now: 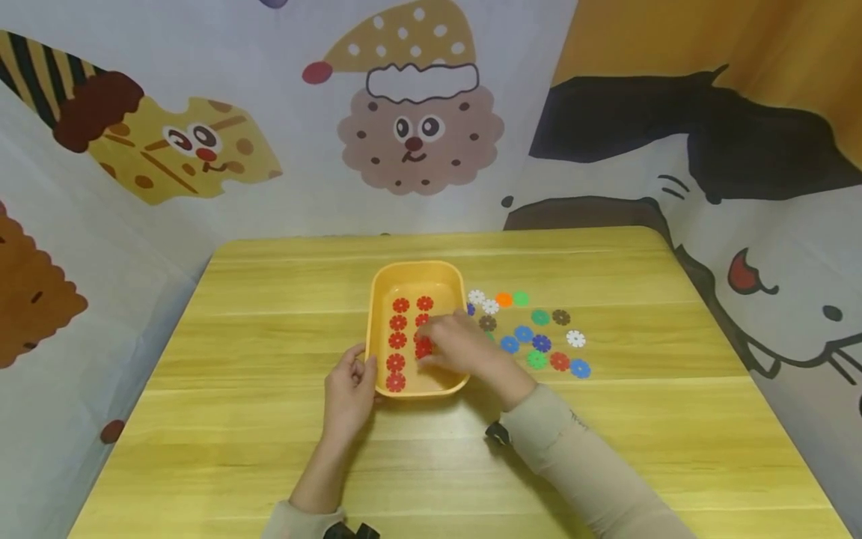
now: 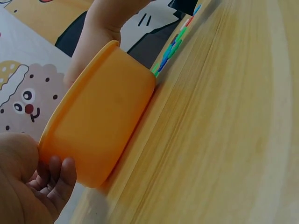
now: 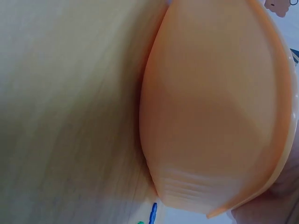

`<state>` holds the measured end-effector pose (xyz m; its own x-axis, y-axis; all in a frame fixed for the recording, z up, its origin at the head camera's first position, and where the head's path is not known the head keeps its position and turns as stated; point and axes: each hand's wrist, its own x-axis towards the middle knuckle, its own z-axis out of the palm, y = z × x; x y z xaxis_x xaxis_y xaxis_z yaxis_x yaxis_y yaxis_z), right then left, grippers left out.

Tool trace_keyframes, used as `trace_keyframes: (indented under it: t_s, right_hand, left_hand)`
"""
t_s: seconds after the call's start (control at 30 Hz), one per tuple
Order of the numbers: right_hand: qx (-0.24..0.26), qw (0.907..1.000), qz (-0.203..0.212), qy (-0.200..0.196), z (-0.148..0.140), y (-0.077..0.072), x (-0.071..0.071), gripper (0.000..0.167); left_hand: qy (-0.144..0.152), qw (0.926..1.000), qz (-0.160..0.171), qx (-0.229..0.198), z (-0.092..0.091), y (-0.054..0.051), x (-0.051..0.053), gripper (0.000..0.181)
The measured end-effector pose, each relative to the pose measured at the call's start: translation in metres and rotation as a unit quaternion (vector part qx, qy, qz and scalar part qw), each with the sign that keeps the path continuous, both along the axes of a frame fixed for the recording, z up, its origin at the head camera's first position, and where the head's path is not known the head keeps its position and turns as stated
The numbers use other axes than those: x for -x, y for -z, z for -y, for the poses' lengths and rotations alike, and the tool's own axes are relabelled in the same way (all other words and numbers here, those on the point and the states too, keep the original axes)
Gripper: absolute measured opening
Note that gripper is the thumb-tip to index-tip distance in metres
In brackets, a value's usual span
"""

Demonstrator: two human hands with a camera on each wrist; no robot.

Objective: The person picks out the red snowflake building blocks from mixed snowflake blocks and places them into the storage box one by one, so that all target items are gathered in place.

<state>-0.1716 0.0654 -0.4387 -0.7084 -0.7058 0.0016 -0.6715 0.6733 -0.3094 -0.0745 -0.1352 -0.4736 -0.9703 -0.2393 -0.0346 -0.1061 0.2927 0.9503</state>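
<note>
A yellow-orange plastic tray [image 1: 444,383] stands on the table, with red snowflake-shaped discs [image 1: 397,340] laid in two columns inside it. At its lower left corner my left hand [image 1: 352,389] grips the wall, thumb at the rim; the left wrist view shows curled fingers [image 2: 65,179] against the outside. My right hand [image 1: 458,340] reaches over the right wall into the tray. Its thumb and fingers are apart above red discs in the right column, partly covering them. In the right wrist view the tray's outer wall [image 3: 210,102] hides most of that hand.
Loose snowflake discs in blue, green, white, brown, orange and red lie right of the tray, including a white disc [image 1: 575,338] and a red disc [image 1: 560,361]. The wooden table [image 1: 269,314] meets a cartoon-printed cloth [image 1: 289,202] behind.
</note>
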Motion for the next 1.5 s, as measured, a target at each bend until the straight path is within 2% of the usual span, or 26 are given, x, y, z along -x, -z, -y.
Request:
trace_keyframes:
  t_s: [0.13, 0.37, 0.47, 0.57, 0.7, 0.83, 0.93, 1.03, 1.37, 1.5]
  right_hand:
    - [0.020, 0.9998, 0.004, 0.001, -0.002, -0.001, 0.002, 0.044]
    - [0.126, 0.9918, 0.020, -0.006, -0.015, -0.002, 0.005, 0.042]
    - [0.164, 0.9864, 0.007, -0.002, -0.022, 0.000, 0.004, 0.041]
    - [0.212, 0.9770, -0.023, 0.011, -0.030, 0.003, 0.002, 0.037]
    - [0.277, 0.9584, -0.065, 0.027, -0.043, 0.007, 0.001, 0.030]
    - [0.320, 0.9440, -0.071, 0.039, -0.055, 0.011, 0.001, 0.027]
    - [0.332, 0.9400, -0.061, 0.053, -0.063, 0.013, 0.001, 0.026]
    - [0.331, 0.9398, -0.047, 0.070, -0.071, 0.015, 0.000, 0.024]
    - [0.311, 0.9448, -0.017, 0.102, -0.099, 0.021, -0.004, 0.022]
    - [0.292, 0.9498, -0.009, 0.112, -0.113, 0.022, -0.004, 0.027]
  left_hand:
    - [0.002, 1.0000, -0.009, 0.002, 0.000, 0.000, 0.001, 0.041]
    - [0.001, 0.9998, -0.016, 0.007, -0.002, -0.001, 0.002, 0.040]
    - [0.000, 0.9998, -0.018, 0.008, -0.002, -0.001, 0.002, 0.039]
    - [0.001, 0.9997, -0.022, 0.007, -0.002, -0.002, 0.003, 0.039]
    - [0.003, 0.9997, -0.023, 0.006, -0.002, -0.002, 0.002, 0.039]
    - [0.001, 0.9998, -0.018, 0.004, -0.002, -0.002, 0.001, 0.039]
    - [0.001, 0.9998, -0.019, 0.003, -0.002, -0.002, 0.000, 0.039]
    - [0.001, 0.9997, -0.023, 0.003, -0.002, -0.003, 0.000, 0.039]
    - [-0.001, 0.9996, -0.026, 0.014, -0.001, -0.002, -0.001, 0.040]
    - [-0.001, 0.9995, -0.028, 0.017, -0.001, 0.000, -0.001, 0.040]
